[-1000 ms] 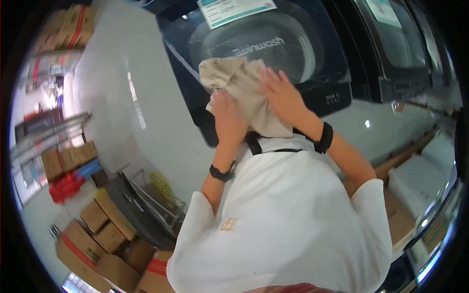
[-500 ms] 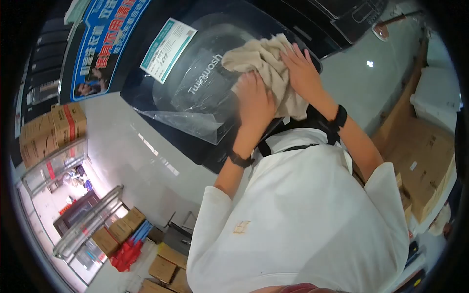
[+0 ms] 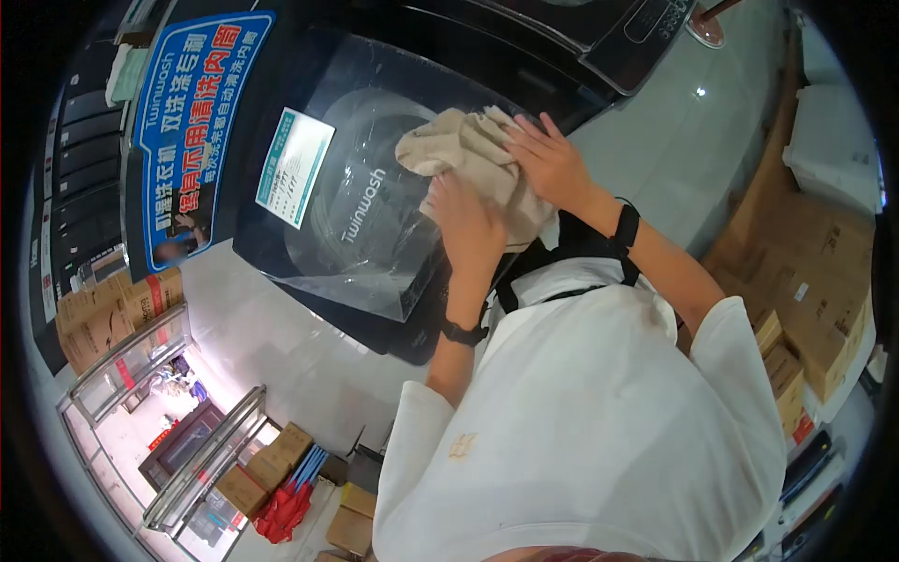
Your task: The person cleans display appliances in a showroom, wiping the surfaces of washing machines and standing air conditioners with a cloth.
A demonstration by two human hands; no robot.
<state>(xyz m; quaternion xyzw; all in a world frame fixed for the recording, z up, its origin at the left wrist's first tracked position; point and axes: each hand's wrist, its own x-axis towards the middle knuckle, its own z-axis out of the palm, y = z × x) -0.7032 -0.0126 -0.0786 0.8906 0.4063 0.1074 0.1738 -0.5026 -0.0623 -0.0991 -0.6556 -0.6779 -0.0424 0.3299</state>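
Observation:
A crumpled beige cloth [image 3: 478, 159] lies over the near right part of the dark washing machine lid [image 3: 365, 178], which bears the word Twinwash. My left hand [image 3: 468, 220] rests on the cloth's lower left part, its fingertips pressed into the fabric. On the cloth's right edge lies my right hand [image 3: 551, 161], with its fingers stretched out and slightly apart. Clear plastic film [image 3: 375, 286] covers the lid and hangs loose at its lower edge. A white and green label [image 3: 295, 169] is stuck on the lid's left side.
A blue sign [image 3: 192, 131] stands beyond the machine at the left. Another dark machine [image 3: 609, 42] is at the top right. Cardboard boxes stand at the right [image 3: 796, 272] and lower left [image 3: 272, 459], beside a red bag [image 3: 281, 510] and metal rails [image 3: 206, 459].
The view has turned, bringing the blue sign and more of the lid into sight. Both hands have stayed on the cloth, which has shifted and folded differently.

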